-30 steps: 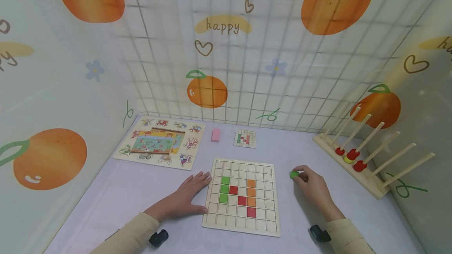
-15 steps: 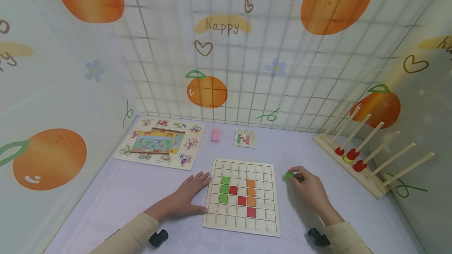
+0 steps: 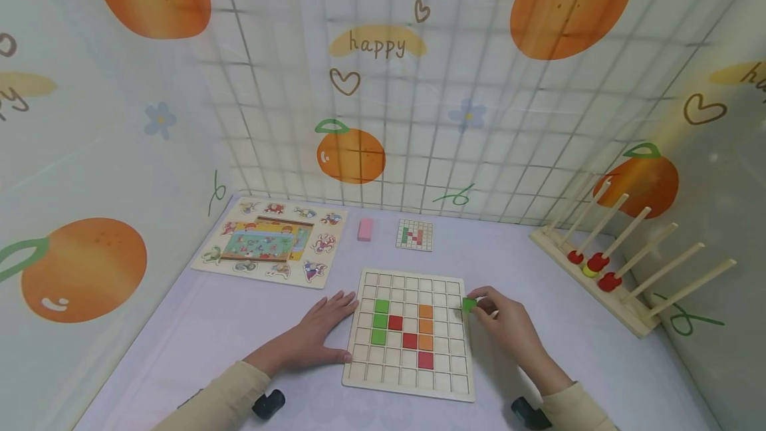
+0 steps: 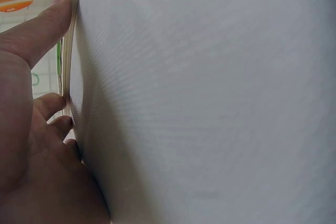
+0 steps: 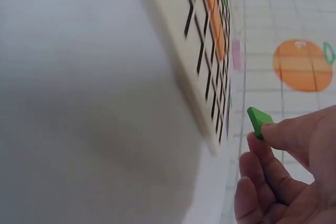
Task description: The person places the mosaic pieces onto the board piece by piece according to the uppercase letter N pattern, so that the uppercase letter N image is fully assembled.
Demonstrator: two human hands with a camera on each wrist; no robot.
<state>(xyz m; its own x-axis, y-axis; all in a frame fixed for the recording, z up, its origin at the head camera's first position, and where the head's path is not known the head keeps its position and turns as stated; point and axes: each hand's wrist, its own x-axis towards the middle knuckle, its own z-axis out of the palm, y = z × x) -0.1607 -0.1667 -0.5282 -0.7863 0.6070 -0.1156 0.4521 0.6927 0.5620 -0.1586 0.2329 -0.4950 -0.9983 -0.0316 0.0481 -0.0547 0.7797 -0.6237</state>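
My right hand (image 3: 507,322) pinches a green square tile (image 3: 469,304) between thumb and fingers, above the right edge of the wooden grid board (image 3: 395,378). In the right wrist view the green tile (image 5: 259,121) is held clear of the board. Along the board's left edge lies my left hand (image 3: 311,334), fingers spread and straight, touching the rim. Set in the board are a column of green tiles (image 3: 380,322), a column of orange tiles (image 3: 426,326) and red tiles (image 3: 409,340) on a diagonal.
Behind the board lie a small pattern card (image 3: 414,235) and a pink block (image 3: 365,229). A picture puzzle board (image 3: 323,278) is at the back left. At the right stands a wooden peg rack (image 3: 640,324) with red and yellow beads. Printed cloth walls surround the table.
My right hand has moved left with the green tile, from beside the board to over its right edge. The left hand stays in place.
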